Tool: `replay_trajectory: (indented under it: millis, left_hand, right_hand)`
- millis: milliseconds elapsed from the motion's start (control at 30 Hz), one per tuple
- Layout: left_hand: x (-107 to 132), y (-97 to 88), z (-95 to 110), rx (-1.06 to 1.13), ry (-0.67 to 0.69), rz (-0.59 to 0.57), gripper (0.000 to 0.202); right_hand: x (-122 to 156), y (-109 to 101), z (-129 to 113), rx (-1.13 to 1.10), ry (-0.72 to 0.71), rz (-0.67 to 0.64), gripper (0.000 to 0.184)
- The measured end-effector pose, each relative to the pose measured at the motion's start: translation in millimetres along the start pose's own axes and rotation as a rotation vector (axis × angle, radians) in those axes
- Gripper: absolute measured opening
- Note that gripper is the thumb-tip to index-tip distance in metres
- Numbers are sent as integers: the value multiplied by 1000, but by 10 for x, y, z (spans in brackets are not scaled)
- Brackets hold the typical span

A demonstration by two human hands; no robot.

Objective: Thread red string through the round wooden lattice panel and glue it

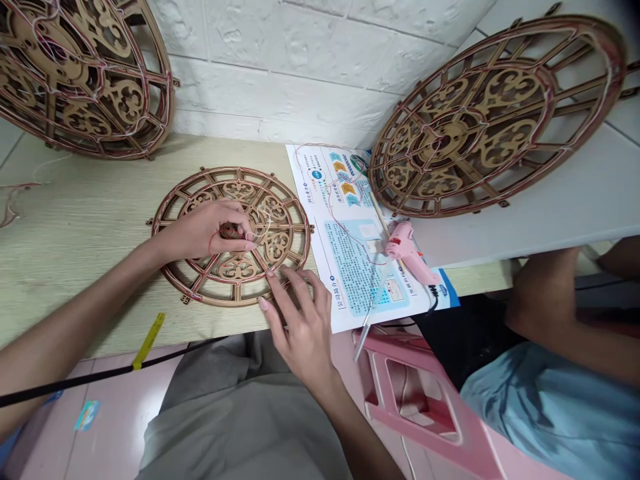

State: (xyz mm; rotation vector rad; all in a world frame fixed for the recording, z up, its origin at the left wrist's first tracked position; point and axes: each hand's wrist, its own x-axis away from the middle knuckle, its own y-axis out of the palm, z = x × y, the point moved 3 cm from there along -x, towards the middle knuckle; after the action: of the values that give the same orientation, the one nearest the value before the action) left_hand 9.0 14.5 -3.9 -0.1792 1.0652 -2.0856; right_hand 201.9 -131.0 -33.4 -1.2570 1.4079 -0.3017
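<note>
The left hand [223, 230] pinches thin wire [269, 223]; the right hand [300, 320], fingers spread, steadies the round frame [275, 246] near the surface's [115, 180] front edge. Tugging could snag wire.

A single head-worn camera has the call here, peering forward and sharply down from above the wearer's grey cloth garment [250, 427], close over the flat, round, brown openwork wheel [276, 245] left of centre, its wide view reaching the white brick-patterned wall [310, 87] up top
</note>
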Motion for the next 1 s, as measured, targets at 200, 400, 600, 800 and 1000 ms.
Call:
replay_trajectory:
  millis: [200,400,600,800,1000]
  left_hand:
    - [22,-26,-67,-83,-71,74,47]
    - [22,3,-102,-63,-74,70,40]
    - [19,40,-95,-85,-127,77,27]
    - [28,33,-81,-41,-141,85,29]
    - [51,7,-94,93,-239,97,37]
  right_hand:
    - [-18,-7,-12,-24,30,-1,30]
    - [-64,-49,6,-25,29,-53,32]
    - [-221,-159,140,-9,-144,-183,32]
    - [-220,-159,108,2,-164,-162,33]
    - [-147,-76,-48,-38,17,-23,27]
